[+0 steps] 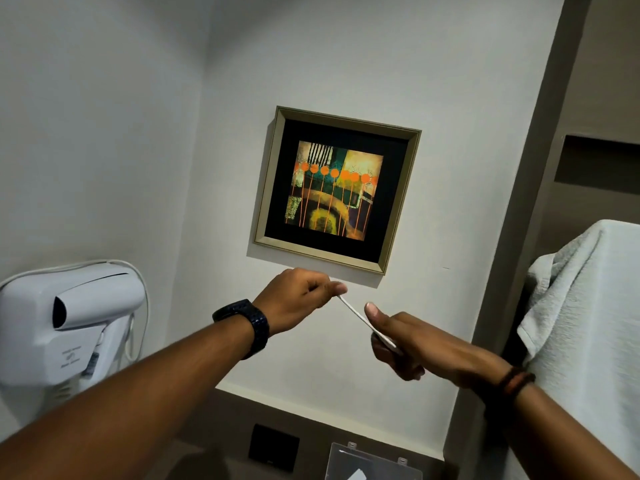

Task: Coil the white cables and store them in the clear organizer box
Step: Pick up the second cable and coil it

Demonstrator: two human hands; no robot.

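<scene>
- White cable (360, 319): one short straight run visible, stretched taut on a diagonal between the two hands, held up in the air in front of the wall; the rest of its length is hidden in the hands.
- Right hand (412, 344): lower end of the cable; fingers curled closed around it, thumb lying straight along the top of the cable and pointing up-left. Grip holding the cable. Dark beaded bracelet (512, 382) on the wrist.
- Left hand (298, 299): upper end of the cable; narrow pinch of thumb and forefinger on the cable tip, other fingers curled in. Black wristwatch (247, 325) on the wrist.
- Clear organizer box (374, 462): bottom edge of view, below the hands and well apart from them; transparent lid with two small latches on its far edge, something white lying inside. It rests on a desk, of which hardly any surface shows.
- Black wall plate (273, 448): just left of the box, low on the wall.
- White wall-mounted hair dryer (69, 323): left side, in its holder, cord looping behind it.
- Pale grey towel (588, 323): hanging at the right edge.
- Framed abstract picture (337, 188): on the wall directly above the hands; gold-coloured frame, black mat, orange discs on thin stems.
- Recessed niche (599, 161): upper right, dark inside.
</scene>
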